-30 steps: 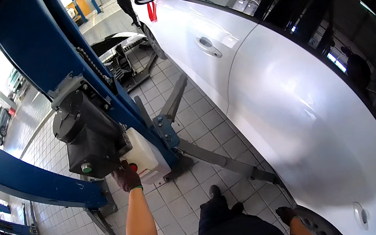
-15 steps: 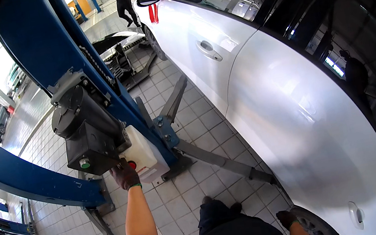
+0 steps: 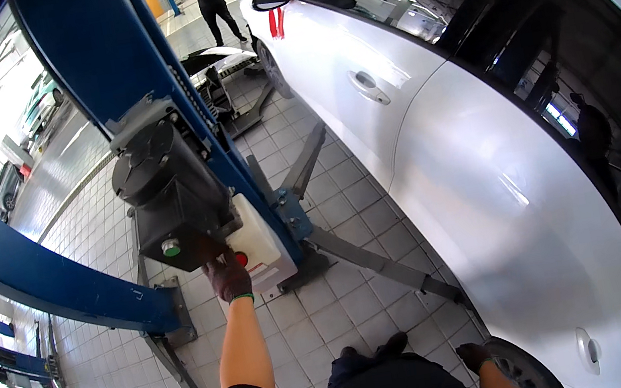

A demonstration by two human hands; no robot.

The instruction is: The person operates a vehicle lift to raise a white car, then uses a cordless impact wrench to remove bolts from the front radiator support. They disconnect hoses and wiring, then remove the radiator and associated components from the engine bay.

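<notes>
My left hand [image 3: 228, 278], in a dark knit glove, reaches up to the lower edge of a black control box [image 3: 175, 236] on the blue lift post [image 3: 90, 58]. Its fingers look curled there, and what they grip is hidden under the box. A green button [image 3: 170, 248] is on the box's face. Right beside the hand, a red round cap [image 3: 241, 259] shows on a whitish tank [image 3: 267, 254]. My right hand [image 3: 474, 356], also gloved, hangs loosely closed beside the car's rear wheel [image 3: 521, 372], apparently holding nothing.
A silver-white car [image 3: 484, 158] stands along my right. A grey lift arm [image 3: 379, 266] runs low from the post toward its underside. Another blue post [image 3: 58, 291] curves in at the left. Ahead, a person [image 3: 213, 2] stands near a detached car front part [image 3: 220, 60].
My view has shifted, so the post, box and car sit further right in the picture. My left hand stays at the box's lower edge. The person ahead has shifted stance.
</notes>
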